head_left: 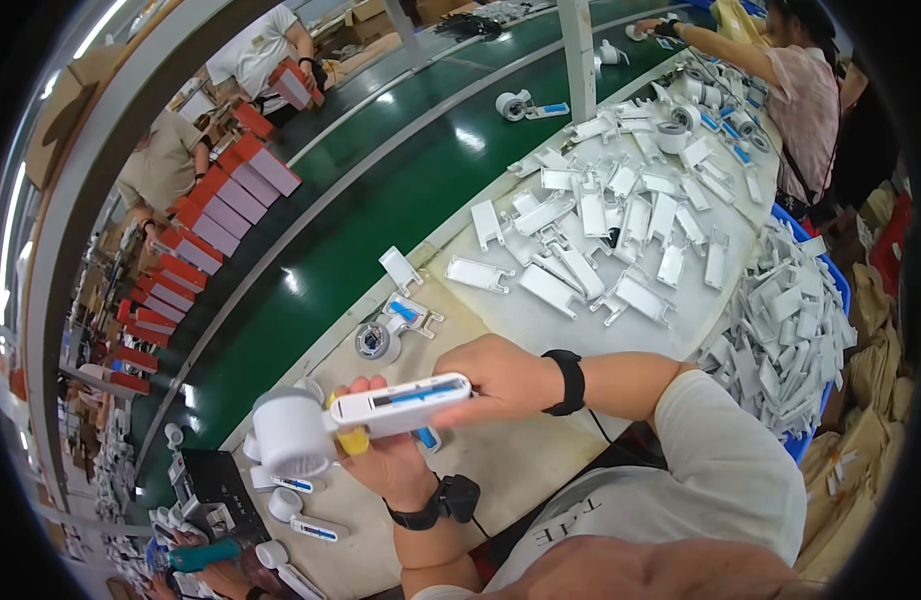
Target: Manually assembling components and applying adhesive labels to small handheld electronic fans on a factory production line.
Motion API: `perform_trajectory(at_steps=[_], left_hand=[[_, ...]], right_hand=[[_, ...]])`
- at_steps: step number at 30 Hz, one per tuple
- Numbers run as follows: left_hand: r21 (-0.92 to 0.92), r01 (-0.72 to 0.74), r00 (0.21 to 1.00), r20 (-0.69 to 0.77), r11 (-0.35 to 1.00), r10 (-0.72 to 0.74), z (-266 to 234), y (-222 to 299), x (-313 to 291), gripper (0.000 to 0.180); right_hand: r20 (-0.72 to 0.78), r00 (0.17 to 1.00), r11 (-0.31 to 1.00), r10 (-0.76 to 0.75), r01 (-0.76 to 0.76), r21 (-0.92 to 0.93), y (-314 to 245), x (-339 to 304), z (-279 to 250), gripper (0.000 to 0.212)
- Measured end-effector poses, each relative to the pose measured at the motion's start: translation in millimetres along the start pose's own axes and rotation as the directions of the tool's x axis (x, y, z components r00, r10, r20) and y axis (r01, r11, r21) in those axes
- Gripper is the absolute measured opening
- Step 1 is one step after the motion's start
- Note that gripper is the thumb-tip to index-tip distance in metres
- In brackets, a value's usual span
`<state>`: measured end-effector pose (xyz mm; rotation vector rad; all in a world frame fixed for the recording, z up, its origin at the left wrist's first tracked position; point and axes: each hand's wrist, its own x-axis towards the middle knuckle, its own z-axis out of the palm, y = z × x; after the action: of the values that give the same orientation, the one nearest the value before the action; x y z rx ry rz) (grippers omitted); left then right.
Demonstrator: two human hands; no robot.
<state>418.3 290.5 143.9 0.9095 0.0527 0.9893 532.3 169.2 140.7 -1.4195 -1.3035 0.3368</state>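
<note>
A white handheld fan (296,432) with a drum-shaped, slotted head lies across both my hands over the near end of the worktable. Its handle (401,403) has a long slot with a blue part inside. My left hand (386,455), with a yellow covering on a finger, is closed round the neck from below. Closed on the handle's far end is my right hand (501,382). Just beyond my hands, an opened fan unit (379,342) with a round grey-rimmed head rests on the table beside a loose white handle cover (400,270).
Many white plastic covers (591,215) are heaped on the table, and more fill a blue bin (829,270) at right. Several fans (316,527) lie at lower left by a black box (221,490). A green conveyor (326,235) runs alongside. Red-and-white boxes (236,190) and co-workers stand beyond.
</note>
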Motion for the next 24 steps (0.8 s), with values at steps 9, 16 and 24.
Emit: perform_trajectory(at_steps=[9, 16, 24], left_hand=[[-0.041, 0.149, 0.989, 0.021, 0.988, -0.148, -36, -31, 29, 0.031], [-0.135, 0.196, 0.980, 0.049, 0.971, -0.191, -32, -40, 27, 0.034], [-0.108, 0.227, 0.974, 0.045, 0.968, -0.223, -25, -41, 19, 0.033]], right_hand=[[-0.142, 0.982, 0.992, 0.124, -0.128, -0.017, 34, 8, 19, 0.030], [-0.207, 0.962, 0.984, 0.179, -0.173, 0.045, 35, 3, 19, 0.035], [-0.163, 0.972, 0.984, 0.170, -0.177, -0.032, 23, 1, 1, 0.034]])
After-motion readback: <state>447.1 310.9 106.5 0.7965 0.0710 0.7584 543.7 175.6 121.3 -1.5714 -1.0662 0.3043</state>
